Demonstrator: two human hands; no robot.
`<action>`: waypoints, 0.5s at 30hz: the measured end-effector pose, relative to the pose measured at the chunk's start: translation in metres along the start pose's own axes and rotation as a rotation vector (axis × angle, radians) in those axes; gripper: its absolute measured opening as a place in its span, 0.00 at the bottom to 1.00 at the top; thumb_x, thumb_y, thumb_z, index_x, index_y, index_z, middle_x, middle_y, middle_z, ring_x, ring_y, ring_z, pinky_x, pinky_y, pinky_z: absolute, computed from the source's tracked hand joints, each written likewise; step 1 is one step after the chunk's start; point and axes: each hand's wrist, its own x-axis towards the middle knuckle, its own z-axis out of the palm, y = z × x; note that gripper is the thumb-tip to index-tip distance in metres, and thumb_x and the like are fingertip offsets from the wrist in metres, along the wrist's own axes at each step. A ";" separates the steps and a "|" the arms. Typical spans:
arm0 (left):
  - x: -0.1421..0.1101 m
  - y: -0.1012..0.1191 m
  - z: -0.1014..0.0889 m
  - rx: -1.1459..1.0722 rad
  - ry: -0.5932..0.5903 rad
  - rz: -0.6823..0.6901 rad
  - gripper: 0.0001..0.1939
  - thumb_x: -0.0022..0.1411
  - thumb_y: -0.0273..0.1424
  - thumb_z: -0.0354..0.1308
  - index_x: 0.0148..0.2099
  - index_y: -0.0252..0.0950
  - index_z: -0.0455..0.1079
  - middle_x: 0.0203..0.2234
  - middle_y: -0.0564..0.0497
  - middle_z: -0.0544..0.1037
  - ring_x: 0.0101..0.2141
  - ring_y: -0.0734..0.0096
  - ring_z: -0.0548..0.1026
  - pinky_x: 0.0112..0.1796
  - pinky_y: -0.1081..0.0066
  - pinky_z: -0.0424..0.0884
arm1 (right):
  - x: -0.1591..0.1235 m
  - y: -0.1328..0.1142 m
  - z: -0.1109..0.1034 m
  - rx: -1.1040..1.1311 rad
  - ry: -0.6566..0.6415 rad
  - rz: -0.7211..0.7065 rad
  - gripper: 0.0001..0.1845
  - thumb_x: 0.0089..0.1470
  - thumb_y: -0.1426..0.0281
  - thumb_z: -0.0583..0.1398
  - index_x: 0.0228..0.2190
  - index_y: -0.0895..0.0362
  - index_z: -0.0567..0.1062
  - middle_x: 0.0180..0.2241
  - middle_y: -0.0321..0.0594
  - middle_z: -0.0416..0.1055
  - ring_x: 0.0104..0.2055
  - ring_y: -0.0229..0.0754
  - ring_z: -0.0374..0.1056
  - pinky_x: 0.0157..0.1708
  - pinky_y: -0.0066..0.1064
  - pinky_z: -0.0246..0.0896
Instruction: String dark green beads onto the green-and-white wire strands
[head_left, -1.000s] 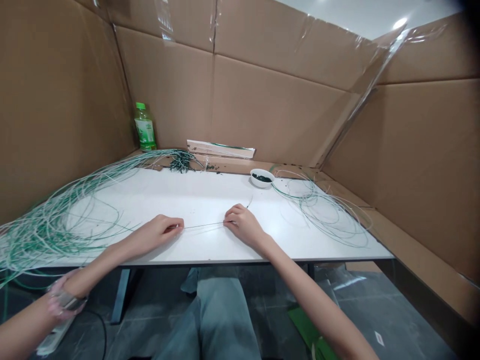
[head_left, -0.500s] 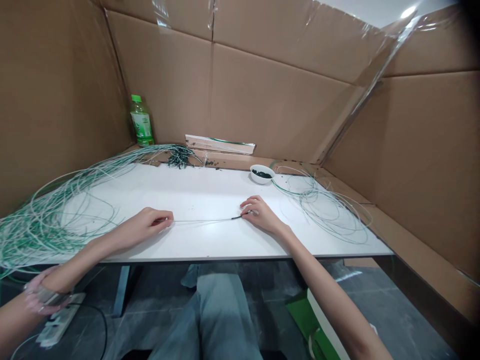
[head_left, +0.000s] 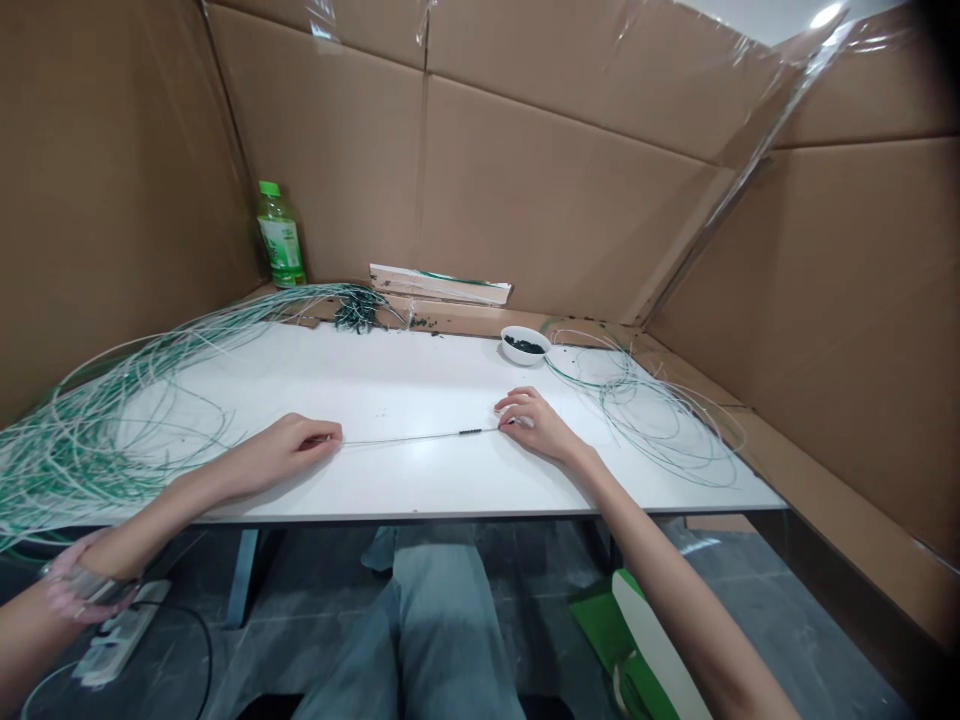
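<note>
Thin wire (head_left: 420, 437) now runs almost straight across the worktop (head_left: 405, 485), in front of the small white bowl (head_left: 524, 338) and mostly to the left of it. Your right hand (head_left: 538, 424) has moved away from your left hand (head_left: 286, 445) along this wire, so the gap between your hands is wider than a moment ago. Because of this, a short dark section (head_left: 470, 431) of the wire is now free of your fingers, and it lies just beside your right hand.

Your left hand rests on its side with the fingers curled, and it pinches one part of the wire between thumb and fingertips. Your right hand is nearly in front of the bowl, palm down, with the fingers curved and a little spread. It seems to pinch the other part of the wire, but your fingers hide the exact contact. Both forearms come forward from the front edge of the worktop, and a pink wristband (head_left: 86, 590) is on your left wrist.

Far to the left of the bowl lies a big tangle of green-and-white wires (head_left: 112, 440), close to your left forearm. A looser coil of similar wires (head_left: 660, 420) lies just to the right of the bowl, and small black pieces (head_left: 523, 345) sit inside the bowl.
</note>
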 end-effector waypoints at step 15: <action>0.001 0.002 -0.004 0.010 -0.162 -0.016 0.18 0.66 0.39 0.41 0.30 0.35 0.64 0.24 0.53 0.70 0.28 0.72 0.67 0.32 0.75 0.57 | 0.034 -0.039 0.020 -0.004 -0.085 -0.045 0.04 0.51 0.71 0.63 0.26 0.52 0.79 0.49 0.38 0.72 0.59 0.53 0.56 0.58 0.58 0.40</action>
